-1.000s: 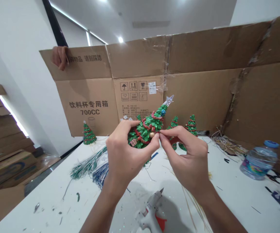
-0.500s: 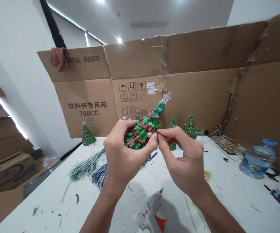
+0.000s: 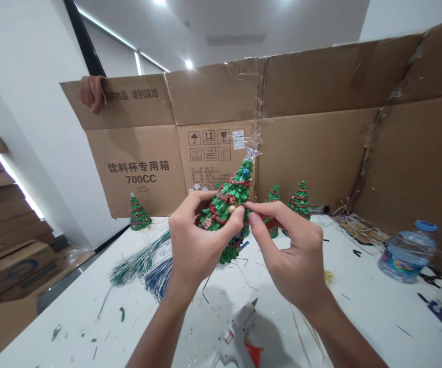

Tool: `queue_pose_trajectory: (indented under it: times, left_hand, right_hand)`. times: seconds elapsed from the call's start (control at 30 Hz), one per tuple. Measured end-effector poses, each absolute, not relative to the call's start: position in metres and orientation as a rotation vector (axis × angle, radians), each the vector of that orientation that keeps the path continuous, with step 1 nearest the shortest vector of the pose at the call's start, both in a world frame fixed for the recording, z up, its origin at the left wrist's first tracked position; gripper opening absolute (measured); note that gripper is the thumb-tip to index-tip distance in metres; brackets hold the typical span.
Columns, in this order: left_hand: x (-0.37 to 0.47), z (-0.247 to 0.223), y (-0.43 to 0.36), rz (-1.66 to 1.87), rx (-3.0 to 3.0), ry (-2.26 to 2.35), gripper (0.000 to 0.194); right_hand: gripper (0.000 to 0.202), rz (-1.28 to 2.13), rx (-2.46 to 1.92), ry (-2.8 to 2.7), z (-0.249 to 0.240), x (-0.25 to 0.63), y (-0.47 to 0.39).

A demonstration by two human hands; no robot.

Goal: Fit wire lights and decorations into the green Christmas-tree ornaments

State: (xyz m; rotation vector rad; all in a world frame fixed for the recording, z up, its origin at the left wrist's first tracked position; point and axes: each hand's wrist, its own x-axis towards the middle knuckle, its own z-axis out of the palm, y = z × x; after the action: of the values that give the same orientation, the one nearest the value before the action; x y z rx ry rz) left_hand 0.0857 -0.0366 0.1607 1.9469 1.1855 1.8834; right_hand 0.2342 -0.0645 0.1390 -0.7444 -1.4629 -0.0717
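Observation:
My left hand (image 3: pixel 196 232) is closed round a small green tinsel Christmas tree (image 3: pixel 224 204), held tilted above the table. Red garland winds round it, with a clear star (image 3: pixel 250 154) on its tip, a blue bauble (image 3: pixel 246 173), a gold bauble (image 3: pixel 232 209) and a small pinkish gift box ornament (image 3: pixel 206 223). My left thumb presses beside the gold bauble. At the tree's right side is my right hand (image 3: pixel 290 240); its index fingertip touches the tree near my left thumb. A small gap shows between right index and thumb, with nothing visible in it.
A glue gun (image 3: pixel 238 332) lies below my hands. Green wire strands (image 3: pixel 136 263) and blue strands (image 3: pixel 159 278) lie left. More small trees (image 3: pixel 139 213) stand behind, before a cardboard wall (image 3: pixel 213 92). A water bottle (image 3: pixel 409 253) stands right. Another person's hand (image 3: pixel 92 93) grips the cardboard's top.
The tree has turned more upright, its star moving left and slightly down. My right thumb and index finger, pinched together before, have parted slightly.

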Motion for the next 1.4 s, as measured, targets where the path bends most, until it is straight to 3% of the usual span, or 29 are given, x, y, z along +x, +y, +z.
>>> queue_pose_trajectory:
  times: [1.4]
  left_hand:
    - [0.08, 0.1652, -0.0402, 1.888, 1.913, 1.143, 0.03]
  right_hand:
    - [0.026, -0.055, -0.704, -1.48, 0.1342, 0.2303, -0.0646]
